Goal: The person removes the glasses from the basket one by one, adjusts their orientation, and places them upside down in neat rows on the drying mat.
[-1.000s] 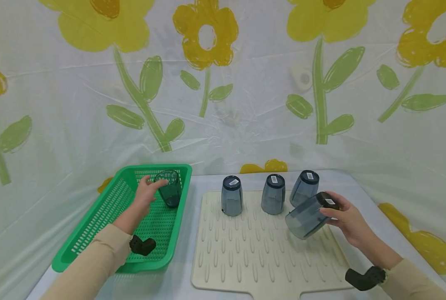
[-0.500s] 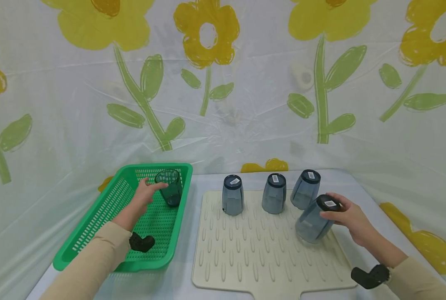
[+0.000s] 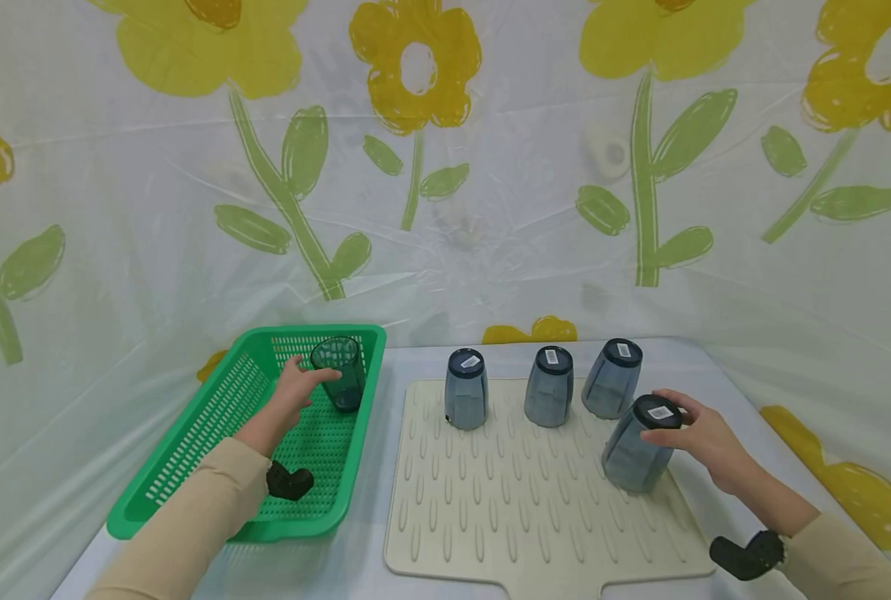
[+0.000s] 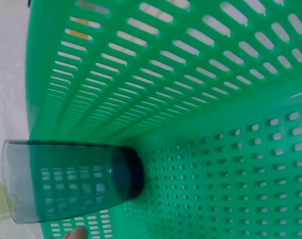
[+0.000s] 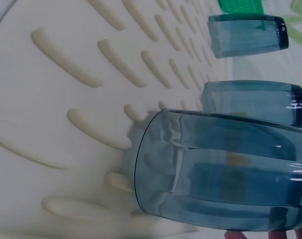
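My right hand (image 3: 703,437) grips a blue-tinted drinking glass (image 3: 636,454) by its base end, upside down and slightly tilted. Its rim is at the ribbed surface of the cream draining mat (image 3: 505,500). In the right wrist view, the held glass (image 5: 220,172) fills the front, fingertips along its lower edge. My left hand (image 3: 292,392) reaches into the green basket (image 3: 227,433), fingers spread beside another glass (image 3: 346,383) that leans mouth up in the far right corner. The left wrist view shows that glass (image 4: 76,181) with fingertips (image 4: 78,233) just off its side.
Three more upturned glasses stand along the mat's far edge: a left one (image 3: 466,392), a middle one (image 3: 550,387) and a right one (image 3: 612,379) close behind the held glass. A white table (image 3: 373,500) lies beneath, with a flower-printed curtain (image 3: 460,275) behind.
My right hand has brought its glass from a strong tilt to nearly upright, rim down, lowering it and shifting it slightly right. The left hand has barely moved, its finger a little further over the basket's glass.
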